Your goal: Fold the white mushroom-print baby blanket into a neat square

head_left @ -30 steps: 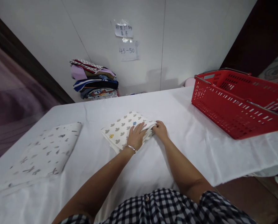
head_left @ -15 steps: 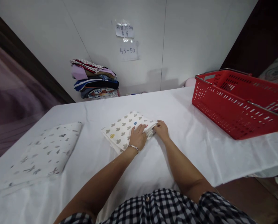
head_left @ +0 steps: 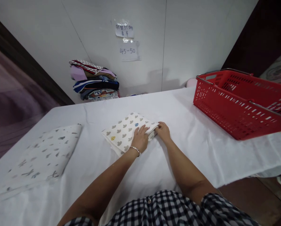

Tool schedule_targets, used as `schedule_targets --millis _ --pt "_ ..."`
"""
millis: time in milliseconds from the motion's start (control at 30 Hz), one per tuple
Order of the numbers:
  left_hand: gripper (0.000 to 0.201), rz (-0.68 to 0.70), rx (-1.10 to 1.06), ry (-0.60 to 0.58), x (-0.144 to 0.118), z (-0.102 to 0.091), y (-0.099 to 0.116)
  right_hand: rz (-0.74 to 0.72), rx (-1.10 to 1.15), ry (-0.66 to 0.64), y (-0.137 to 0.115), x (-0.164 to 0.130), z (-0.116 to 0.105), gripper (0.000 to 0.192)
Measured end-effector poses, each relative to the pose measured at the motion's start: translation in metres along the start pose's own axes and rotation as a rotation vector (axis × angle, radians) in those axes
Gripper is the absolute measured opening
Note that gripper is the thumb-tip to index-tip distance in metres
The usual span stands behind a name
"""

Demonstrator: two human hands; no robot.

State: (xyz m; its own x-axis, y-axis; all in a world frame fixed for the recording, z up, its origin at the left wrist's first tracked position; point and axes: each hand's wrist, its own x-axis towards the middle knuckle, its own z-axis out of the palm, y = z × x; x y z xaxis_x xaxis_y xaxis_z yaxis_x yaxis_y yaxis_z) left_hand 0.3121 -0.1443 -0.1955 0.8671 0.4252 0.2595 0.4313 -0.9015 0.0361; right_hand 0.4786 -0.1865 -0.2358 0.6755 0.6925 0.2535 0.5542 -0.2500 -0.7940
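Note:
A folded white cloth (head_left: 121, 130) printed with grey mouse-head shapes, plus a few coloured ones, lies on the white-covered table (head_left: 190, 163) in front of me. My left hand (head_left: 140, 138), with a bracelet at the wrist, rests on top of its right part, fingers stretched out over the fabric. At the cloth's right corner, my right hand (head_left: 163, 131) pinches the folded layers between thumb and fingers. Several layers show along the edge between the two hands.
Another folded white cloth (head_left: 46, 153) with dark prints lies at the left. A red plastic basket (head_left: 225, 110) with metal handles stands on the right. Behind the table's far edge is a stack of folded fabrics (head_left: 95, 81). Paper signs (head_left: 129, 51) hang on the wall.
The view has shifted very slightly. Both hands stay at almost the same places on the cloth; the left hand now covers the red print that showed beside its fingers.

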Motion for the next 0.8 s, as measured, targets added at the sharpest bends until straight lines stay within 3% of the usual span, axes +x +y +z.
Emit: schedule_targets --millis 267,433,633,800 --pt "0.022 -0.047 -0.036 -0.031 -0.003 0.004 0.005 -0.056 -0.079 -0.083 0.003 0.001 -0.005 0.014" --pt "0.015 -0.036 -0.159 0.001 -0.002 -0.002 -0.003 -0.141 -0.093 -0.131 0.003 0.000 -0.006 0.019" --pt "0.022 -0.006 -0.285 -0.031 -0.005 -0.003 -0.013 -0.152 -0.083 -0.158 0.005 0.001 -0.004 0.019" --pt "0.029 -0.184 -0.515 -0.014 -0.005 -0.012 -0.023 -0.179 -0.036 -0.147 0.007 0.001 -0.001 0.022"
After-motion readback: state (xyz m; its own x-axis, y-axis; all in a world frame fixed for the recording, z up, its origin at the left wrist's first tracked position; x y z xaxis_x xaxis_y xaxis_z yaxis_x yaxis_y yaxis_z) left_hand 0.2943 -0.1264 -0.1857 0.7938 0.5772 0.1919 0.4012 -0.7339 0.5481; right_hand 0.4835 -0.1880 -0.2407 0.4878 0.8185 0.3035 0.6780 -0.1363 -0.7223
